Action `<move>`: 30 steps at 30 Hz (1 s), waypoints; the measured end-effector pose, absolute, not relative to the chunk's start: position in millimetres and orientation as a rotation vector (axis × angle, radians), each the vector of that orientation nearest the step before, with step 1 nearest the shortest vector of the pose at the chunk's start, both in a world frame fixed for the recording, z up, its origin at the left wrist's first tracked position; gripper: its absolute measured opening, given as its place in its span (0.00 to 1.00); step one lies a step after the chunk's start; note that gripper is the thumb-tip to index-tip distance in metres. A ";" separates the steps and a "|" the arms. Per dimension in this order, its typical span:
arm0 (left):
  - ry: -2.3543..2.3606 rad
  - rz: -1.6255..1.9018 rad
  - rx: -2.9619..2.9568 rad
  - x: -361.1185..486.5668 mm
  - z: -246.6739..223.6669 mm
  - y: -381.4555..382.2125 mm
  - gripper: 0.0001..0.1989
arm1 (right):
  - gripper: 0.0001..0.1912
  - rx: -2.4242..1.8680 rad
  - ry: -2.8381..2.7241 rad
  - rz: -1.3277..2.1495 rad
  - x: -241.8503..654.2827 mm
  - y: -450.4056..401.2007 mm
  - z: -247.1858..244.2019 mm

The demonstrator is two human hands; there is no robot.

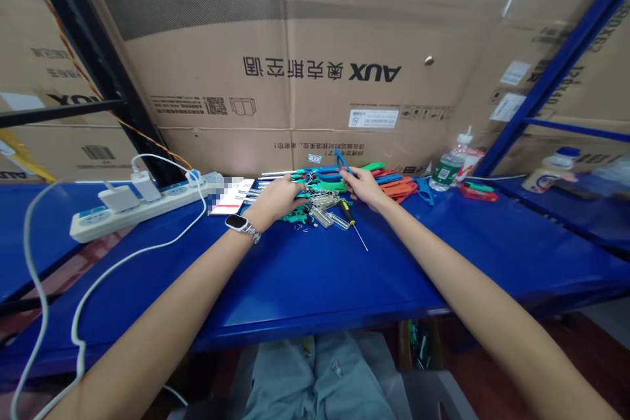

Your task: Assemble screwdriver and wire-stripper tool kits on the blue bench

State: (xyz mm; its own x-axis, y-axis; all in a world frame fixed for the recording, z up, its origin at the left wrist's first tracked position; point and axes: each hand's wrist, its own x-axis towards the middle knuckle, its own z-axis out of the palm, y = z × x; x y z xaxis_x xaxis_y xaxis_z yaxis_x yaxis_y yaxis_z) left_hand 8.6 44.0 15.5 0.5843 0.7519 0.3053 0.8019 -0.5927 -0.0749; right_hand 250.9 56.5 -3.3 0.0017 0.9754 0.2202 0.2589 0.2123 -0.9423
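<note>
My right hand (365,188) pinches a blue plastic piece (339,159) that tilts upward at the back of the blue table. My left hand (278,199) lies over rods with shiny metal shafts (278,174), its fingers curled in; what they grip is hidden. Green plastic parts (295,215) and clear handle-like pieces (323,216) are heaped between my hands. In front of the heap lies a yellow-and-black screwdriver (347,211), its shaft pointing toward me. Beyond my right hand, orange plastic pieces (399,188) are stacked beside another blue piece (424,191).
A white power strip (162,203) with chargers and looping cables occupies the left of the table (315,289). To the right stand a green-labelled bottle (447,169) and a blue-capped bottle (551,170). A large cardboard box (315,26) rises behind, between blue frame posts.
</note>
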 end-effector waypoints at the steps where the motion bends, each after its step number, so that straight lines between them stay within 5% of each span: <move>1: -1.305 -0.436 -2.627 9.3 16.1 42.6 0.14 | 0.15 -1.235 -1.509 0.866 249.3 53.1 -4.3; 16: -1.795 -2.817 -2.280 119.2 37.3 53.2 0.21 | 0.33 -1.273 -1.804 0.393 225.0 2.3 -0.5; 23: -1.857 -3.132 -2.282 161.7 27.4 52.3 0.17 | 0.37 -1.271 -1.958 0.226 276.3 5.0 6.1; 26: -1.882 -2.891 -2.556 165.2 26.6 56.8 0.09 | 0.33 -1.317 -2.066 0.130 306.3 17.4 13.1; 30: -2.049 -2.518 -2.725 160.4 27.3 69.4 0.10 | 0.30 -1.623 -2.154 -0.066 341.6 39.0 24.0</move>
State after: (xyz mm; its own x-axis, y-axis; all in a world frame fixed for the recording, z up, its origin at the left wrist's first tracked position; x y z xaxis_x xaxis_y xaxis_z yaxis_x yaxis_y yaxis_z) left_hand 160.4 69.4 27.3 0.1456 0.9812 0.1264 -0.0759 -0.1163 0.9903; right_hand 341.6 39.0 24.0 -0.2143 0.9037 0.3708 0.9248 0.3099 -0.2208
